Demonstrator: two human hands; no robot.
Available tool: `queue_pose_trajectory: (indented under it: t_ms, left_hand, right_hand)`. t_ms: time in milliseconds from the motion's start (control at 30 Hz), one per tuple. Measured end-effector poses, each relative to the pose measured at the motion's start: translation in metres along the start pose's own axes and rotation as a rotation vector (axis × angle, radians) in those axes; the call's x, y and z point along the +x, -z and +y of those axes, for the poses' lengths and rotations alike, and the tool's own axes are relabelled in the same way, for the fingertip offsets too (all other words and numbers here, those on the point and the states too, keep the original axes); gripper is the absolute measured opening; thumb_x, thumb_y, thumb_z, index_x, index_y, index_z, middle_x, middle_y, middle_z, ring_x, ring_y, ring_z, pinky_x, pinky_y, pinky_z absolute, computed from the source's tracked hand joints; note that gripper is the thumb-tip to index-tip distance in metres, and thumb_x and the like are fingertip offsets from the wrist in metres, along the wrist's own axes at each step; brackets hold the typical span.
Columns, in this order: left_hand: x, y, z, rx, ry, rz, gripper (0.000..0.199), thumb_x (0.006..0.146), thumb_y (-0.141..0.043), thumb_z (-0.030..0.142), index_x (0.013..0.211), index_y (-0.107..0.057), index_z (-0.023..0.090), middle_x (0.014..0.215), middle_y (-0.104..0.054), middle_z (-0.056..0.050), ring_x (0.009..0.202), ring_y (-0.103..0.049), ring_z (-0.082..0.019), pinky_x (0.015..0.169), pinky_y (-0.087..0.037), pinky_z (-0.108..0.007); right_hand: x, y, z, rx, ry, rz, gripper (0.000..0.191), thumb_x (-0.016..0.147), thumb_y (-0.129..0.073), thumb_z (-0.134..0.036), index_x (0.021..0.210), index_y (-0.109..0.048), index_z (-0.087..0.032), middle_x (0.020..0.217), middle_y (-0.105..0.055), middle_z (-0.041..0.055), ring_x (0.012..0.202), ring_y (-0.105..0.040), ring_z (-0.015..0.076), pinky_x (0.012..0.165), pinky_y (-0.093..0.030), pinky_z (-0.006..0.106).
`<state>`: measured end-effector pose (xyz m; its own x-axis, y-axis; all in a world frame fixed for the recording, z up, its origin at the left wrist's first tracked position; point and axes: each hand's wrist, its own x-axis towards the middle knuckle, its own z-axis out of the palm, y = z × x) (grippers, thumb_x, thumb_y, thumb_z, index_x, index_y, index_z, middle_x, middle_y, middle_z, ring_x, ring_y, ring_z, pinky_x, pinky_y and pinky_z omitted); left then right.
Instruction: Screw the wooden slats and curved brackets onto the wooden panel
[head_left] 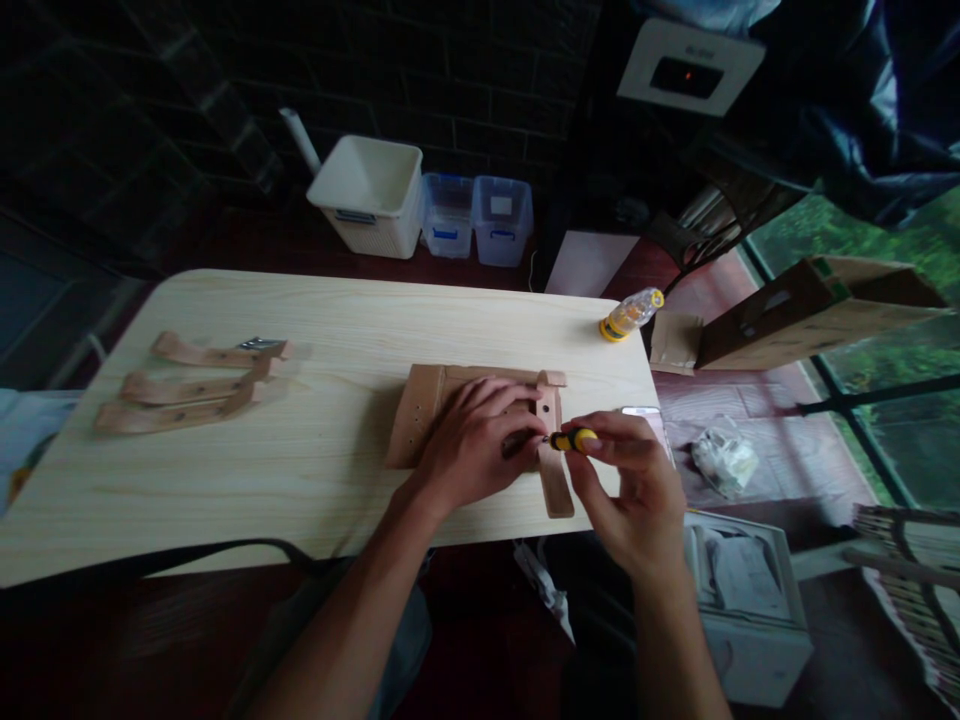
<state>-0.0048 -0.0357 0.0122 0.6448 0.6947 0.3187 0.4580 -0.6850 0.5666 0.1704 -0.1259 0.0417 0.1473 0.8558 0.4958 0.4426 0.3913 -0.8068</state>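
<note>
A yellow-and-black screwdriver (576, 440) is gripped in my right hand (634, 480), between thumb and fingers. Its tip points left at a curved wooden leg (556, 485) lying along the right end of a wooden board (412, 415). My left hand (480, 435) rests over the board, longer fingers reaching toward the leg. Its thumb and index fingertip come close together by the screwdriver's tip; anything pinched there is too small to make out. A dark hole (546, 408) shows in the leg above the screwdriver. The board's middle is hidden under my left hand.
Several similar curved wooden pieces (187, 390) lie at the table's left, with small metal parts (259, 343) beside them. A clear bottle with yellow ends (630, 315) stands at the back right. A phone (643, 412) lies at the right edge. Bins (375, 190) stand behind the table (322, 310).
</note>
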Motion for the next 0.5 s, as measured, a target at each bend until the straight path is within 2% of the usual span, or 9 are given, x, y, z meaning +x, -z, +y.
queue_pose_trajectory:
  t_ms: [167,300,500]
  left_hand:
    - [0.0,0.0003,0.0004,-0.005,-0.009,0.019,0.01,0.09,-0.067,0.025,0.097,-0.072,0.031,0.129,-0.067,-0.001,0.124,-0.054,-0.025,0.105,-0.042,-0.05]
    - [-0.0003,0.0007,0.0,-0.005,-0.01,0.016,0.009,0.091,-0.067,0.026,0.096,-0.072,0.03,0.131,-0.066,0.0,0.124,-0.055,-0.025,0.105,-0.042,-0.05]
    - [-0.0008,0.0006,-0.0006,-0.009,-0.004,0.016,0.011,0.09,-0.068,0.024,0.097,-0.072,0.03,0.13,-0.066,0.0,0.125,-0.054,-0.024,0.106,-0.041,-0.049]
  right_hand:
    - [-0.0006,-0.0045,-0.0006,0.005,-0.015,0.041,0.024,0.091,-0.067,-0.016,0.11,-0.058,-0.027,0.116,-0.065,0.0076,0.107,-0.069,0.0229,0.086,-0.062,0.045]
    - [-0.0013,-0.0028,-0.0053,0.022,-0.021,-0.007,0.022,0.092,-0.064,-0.016,0.11,-0.058,-0.027,0.119,-0.066,0.0092,0.111,-0.068,0.0245,0.089,-0.061,0.048]
    - [-0.0024,-0.0041,0.0017,0.008,-0.025,0.036,0.023,0.091,-0.066,-0.016,0.109,-0.058,-0.027,0.115,-0.064,0.007,0.105,-0.069,0.0218,0.086,-0.061,0.044]
